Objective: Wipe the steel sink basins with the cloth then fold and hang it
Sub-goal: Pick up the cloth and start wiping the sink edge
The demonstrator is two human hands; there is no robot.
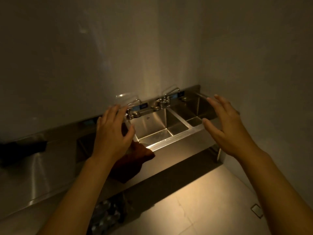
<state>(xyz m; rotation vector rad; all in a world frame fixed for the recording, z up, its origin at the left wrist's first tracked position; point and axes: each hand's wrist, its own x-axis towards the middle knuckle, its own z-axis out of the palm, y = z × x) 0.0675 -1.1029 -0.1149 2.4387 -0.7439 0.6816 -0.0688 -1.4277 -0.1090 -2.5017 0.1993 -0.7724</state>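
Over the front edge of the sink [176, 143], the left hand [112, 133] and right hand [227, 128] hover with fingers spread, holding nothing. Below the left hand a dark reddish cloth [133, 160] hangs over the rim. Beyond it lie the steel basins, then the taps [162, 100] at the wall.

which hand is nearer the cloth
Left. The left hand hovers directly over the cloth draped on the sink's front edge; the right hand is off toward the right basin.
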